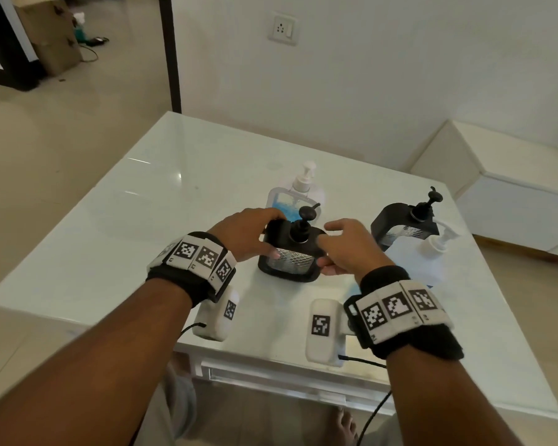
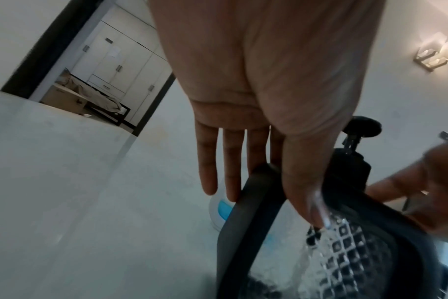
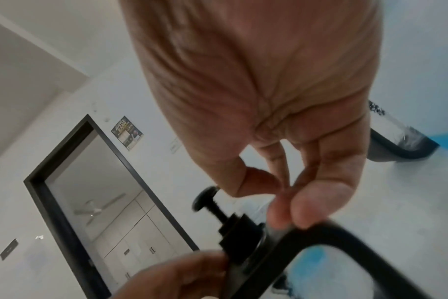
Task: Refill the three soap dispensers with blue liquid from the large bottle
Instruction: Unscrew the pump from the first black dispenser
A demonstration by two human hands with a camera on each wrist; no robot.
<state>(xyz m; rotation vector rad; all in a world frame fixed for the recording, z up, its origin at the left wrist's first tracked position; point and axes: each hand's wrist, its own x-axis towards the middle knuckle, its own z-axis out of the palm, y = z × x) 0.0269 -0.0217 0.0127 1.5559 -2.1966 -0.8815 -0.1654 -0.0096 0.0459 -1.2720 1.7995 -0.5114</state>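
Observation:
A black-framed soap dispenser (image 1: 289,260) with patterned clear glass and a black pump stands at the middle of the white table (image 1: 161,201). My left hand (image 1: 268,235) grips its left shoulder, thumb on the front glass (image 2: 345,252) and fingers behind. My right hand (image 1: 324,244) pinches the frame's right edge (image 3: 371,238) between thumb and fingers, with the index finger raised near the pump collar. Just behind stands a clear bottle (image 1: 292,197) holding blue liquid, with a white pump. To the right are a second black dispenser (image 1: 400,223) and a white pump bottle (image 1: 416,262).
The table's near edge lies just below my wrists. A low white cabinet (image 1: 512,201) stands to the right of the table, and a wall with a socket (image 1: 282,29) behind it. An open doorway and a cardboard box (image 1: 50,33) are at far left.

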